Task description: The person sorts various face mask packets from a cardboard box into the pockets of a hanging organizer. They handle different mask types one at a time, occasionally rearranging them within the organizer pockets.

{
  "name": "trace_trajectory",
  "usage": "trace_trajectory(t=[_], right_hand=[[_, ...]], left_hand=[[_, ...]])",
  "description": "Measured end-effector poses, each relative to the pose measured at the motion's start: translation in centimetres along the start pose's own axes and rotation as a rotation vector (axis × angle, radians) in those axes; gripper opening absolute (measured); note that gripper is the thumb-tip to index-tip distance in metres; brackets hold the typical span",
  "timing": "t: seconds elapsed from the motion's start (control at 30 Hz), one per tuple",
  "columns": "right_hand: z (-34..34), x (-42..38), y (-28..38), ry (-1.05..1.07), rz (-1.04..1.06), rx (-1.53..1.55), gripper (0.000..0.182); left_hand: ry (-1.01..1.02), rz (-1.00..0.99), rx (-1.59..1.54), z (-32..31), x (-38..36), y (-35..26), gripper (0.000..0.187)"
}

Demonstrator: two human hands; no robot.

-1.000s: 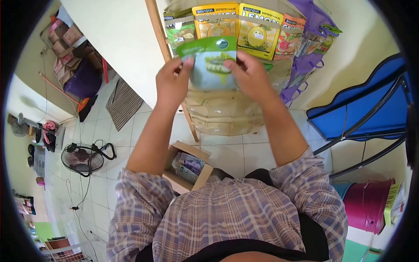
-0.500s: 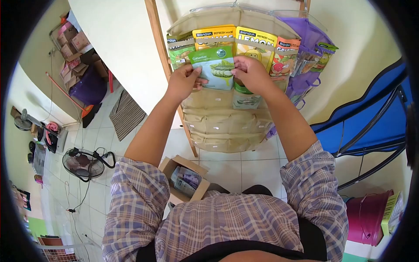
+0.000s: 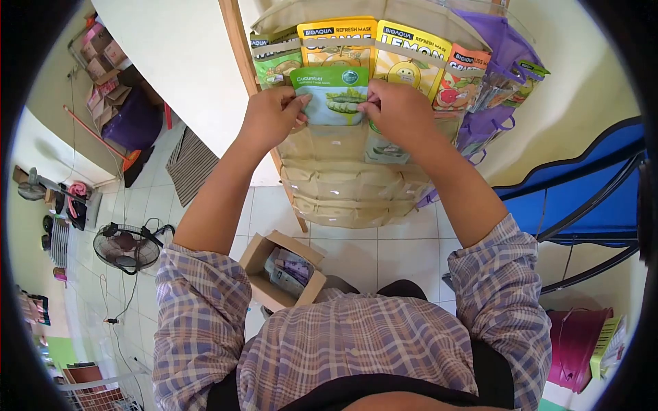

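- Here, in the upper middle of the frame, the cucumber packet (image 3: 329, 97) is held by its two side edges, its green top band uppermost and its printed face toward the camera.
- The left hand (image 3: 273, 118) is closed on the packet's left edge: the thumb lies at the front of that edge, the other fingers curl beside and behind it.
- The right hand (image 3: 406, 113) pinches the right edge, thumb tip at the front near the cucumber picture; the fingers behind are partly hidden.
- So the packet spans the gap between both sets of fingertips, its middle uncovered.
- Behind it hangs a beige pocket organiser (image 3: 353, 183); whether the packet's lower edge sits in a pocket, I cannot tell.
- Just above, in the top row, stand an orange packet (image 3: 336, 42) and a yellow lemon packet (image 3: 409, 63), with a green packet (image 3: 277, 65) to their left and a red-orange packet (image 3: 462, 81) to their right.
- Below the right hand, another packet (image 3: 385, 147) shows partly.
- At lower centre-left, an open cardboard box (image 3: 312, 289) holds more packs.
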State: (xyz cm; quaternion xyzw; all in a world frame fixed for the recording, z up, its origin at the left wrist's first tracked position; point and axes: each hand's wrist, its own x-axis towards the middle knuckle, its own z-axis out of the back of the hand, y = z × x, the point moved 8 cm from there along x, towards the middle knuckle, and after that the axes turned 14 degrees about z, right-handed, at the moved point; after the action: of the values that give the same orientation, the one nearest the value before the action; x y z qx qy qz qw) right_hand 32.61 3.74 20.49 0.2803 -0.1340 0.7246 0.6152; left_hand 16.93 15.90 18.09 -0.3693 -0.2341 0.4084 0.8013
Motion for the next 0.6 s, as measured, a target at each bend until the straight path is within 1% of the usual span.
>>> trace_trajectory(t=[0.1,0.17,0.23,0.3,0.37,0.47,0.53,0.57,0.6], right_hand=[[0.5,0.2,-0.1,-0.022,-0.044,-0.035,0.018],[-0.1,0.1,-0.4,0.089,-0.078,0.000,0.020],[0.0,0.1,-0.5,0.117,-0.085,0.061,0.023],[-0.1,0.2,-0.2,0.146,-0.092,0.121,0.026],[0.1,0.2,0.1,0.189,-0.113,-0.066,0.032],[0.2,0.1,0.3,0.219,-0.135,-0.049,0.033],[-0.7,-0.3,-0.1,0.247,-0.106,-0.047,0.034],[-1.1,-0.3,-0.2,0.275,-0.080,-0.044,0.036],[-1.1,-0.3,-0.1,0.279,-0.079,-0.044,0.036]], left_hand=[[-0.031,0.017,0.013,0.3,-0.5,-0.5,0.024],[-0.039,0.037,0.010,0.2,-0.5,0.0,0.024],[-0.034,-0.008,0.097,-0.2,-0.5,0.2,0.023],[-0.032,0.014,0.100,-0.2,-0.7,0.2,0.023],[-0.031,0.029,0.100,-0.1,-0.7,0.4,0.024],[-0.017,0.003,0.092,-0.3,-0.7,0.3,0.025],[-0.018,-0.016,0.185,-0.4,-1.0,0.4,0.025],[-0.022,-0.014,0.182,-0.3,-0.9,0.5,0.025],[-0.019,-0.004,0.097,-0.2,-0.7,0.8,0.025]])
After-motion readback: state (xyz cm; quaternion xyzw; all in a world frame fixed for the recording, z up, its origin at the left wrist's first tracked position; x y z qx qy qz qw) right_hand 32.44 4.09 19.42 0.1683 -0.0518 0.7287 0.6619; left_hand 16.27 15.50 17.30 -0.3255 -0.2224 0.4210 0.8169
